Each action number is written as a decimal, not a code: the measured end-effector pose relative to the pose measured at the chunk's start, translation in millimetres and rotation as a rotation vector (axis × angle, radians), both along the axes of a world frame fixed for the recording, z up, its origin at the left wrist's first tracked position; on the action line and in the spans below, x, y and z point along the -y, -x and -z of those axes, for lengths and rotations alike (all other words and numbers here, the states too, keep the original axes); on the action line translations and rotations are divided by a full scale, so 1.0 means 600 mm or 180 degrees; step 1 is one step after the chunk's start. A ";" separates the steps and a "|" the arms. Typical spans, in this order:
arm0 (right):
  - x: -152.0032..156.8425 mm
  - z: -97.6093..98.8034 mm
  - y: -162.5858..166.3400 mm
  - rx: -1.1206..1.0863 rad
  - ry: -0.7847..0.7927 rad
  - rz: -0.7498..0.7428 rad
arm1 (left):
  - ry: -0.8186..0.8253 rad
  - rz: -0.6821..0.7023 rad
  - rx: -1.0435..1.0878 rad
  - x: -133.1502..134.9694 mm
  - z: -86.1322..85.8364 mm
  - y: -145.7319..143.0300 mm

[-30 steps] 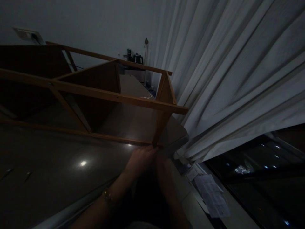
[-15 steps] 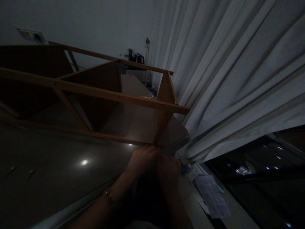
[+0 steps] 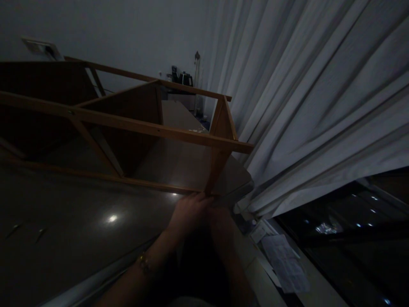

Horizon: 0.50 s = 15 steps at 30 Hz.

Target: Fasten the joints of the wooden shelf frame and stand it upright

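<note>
Wooden rails (image 3: 179, 133) blocking, seemingly passable between

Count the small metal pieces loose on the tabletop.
2: first piece near the picture's left edge, second piece just right of it, both this side of the wooden frame. The left hand or frame may hide more.

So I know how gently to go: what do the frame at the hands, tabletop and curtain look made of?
Frame: probably wood, perhaps varnished; straight, warm-brown bars, though grain is lost in the dark. 
Tabletop: smooth and glossy, given its bright reflected light spot; laminate or something else, I can't tell. 
Curtain: most likely fabric, pale and matte, hanging in soft folds.
</note>
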State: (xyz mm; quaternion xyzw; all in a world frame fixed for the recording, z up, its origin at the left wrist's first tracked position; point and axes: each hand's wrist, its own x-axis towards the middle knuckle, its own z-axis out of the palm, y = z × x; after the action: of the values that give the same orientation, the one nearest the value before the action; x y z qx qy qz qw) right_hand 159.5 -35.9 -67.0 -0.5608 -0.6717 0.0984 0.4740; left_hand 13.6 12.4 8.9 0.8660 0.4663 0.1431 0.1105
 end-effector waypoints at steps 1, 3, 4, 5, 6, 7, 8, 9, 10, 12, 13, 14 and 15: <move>0.002 -0.002 0.002 -0.0094 0.0045 -0.0013 | 0.0019 -0.0002 0.0034 -0.001 0.001 0.000; 0.009 -0.007 0.010 -0.0266 0.0157 -0.0019 | 0.0066 -0.0005 0.0094 -0.003 0.003 0.000; 0.013 -0.011 0.015 -0.0430 0.0260 -0.0015 | 0.0091 -0.0003 0.0118 -0.004 0.003 0.000; 0.017 -0.014 0.021 -0.0668 0.0408 -0.0008 | 0.0113 -0.0004 0.0141 -0.004 0.003 0.000; 0.020 -0.018 0.026 -0.0973 0.0579 0.0018 | 0.0131 -0.0005 0.0161 -0.005 0.002 0.001; 0.022 -0.021 0.031 -0.1318 0.0743 0.0085 | 0.0146 -0.0006 0.0179 -0.005 0.002 0.001; 0.023 -0.023 0.035 -0.1648 0.0876 0.0187 | 0.0155 -0.0012 0.0192 -0.005 0.001 0.001; 0.022 -0.026 0.038 -0.1896 0.0955 0.0301 | 0.0162 -0.0017 0.0201 -0.004 0.000 0.002; 0.021 -0.027 0.040 -0.1999 0.0983 0.0398 | 0.0167 -0.0018 0.0203 -0.004 -0.001 0.001; 0.017 -0.029 0.041 -0.1937 0.1005 0.0470 | 0.0177 -0.0020 0.0190 -0.004 -0.003 0.001; 0.016 -0.030 0.041 -0.1838 0.1037 0.0433 | 0.0181 -0.0019 0.0179 -0.004 -0.004 0.001; 0.014 -0.030 0.040 -0.1736 0.1080 0.0374 | 0.0184 -0.0019 0.0167 -0.003 -0.005 0.000; 0.013 -0.030 0.040 -0.1649 0.1124 0.0318 | 0.0182 -0.0022 0.0155 -0.003 -0.005 0.000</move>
State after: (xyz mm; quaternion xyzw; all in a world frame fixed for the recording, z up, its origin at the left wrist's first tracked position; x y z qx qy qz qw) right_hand 135.7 -43.9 -49.1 -0.6230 -0.4728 0.3296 0.5288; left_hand 13.4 14.4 11.8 0.8571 0.4703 0.1512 0.1460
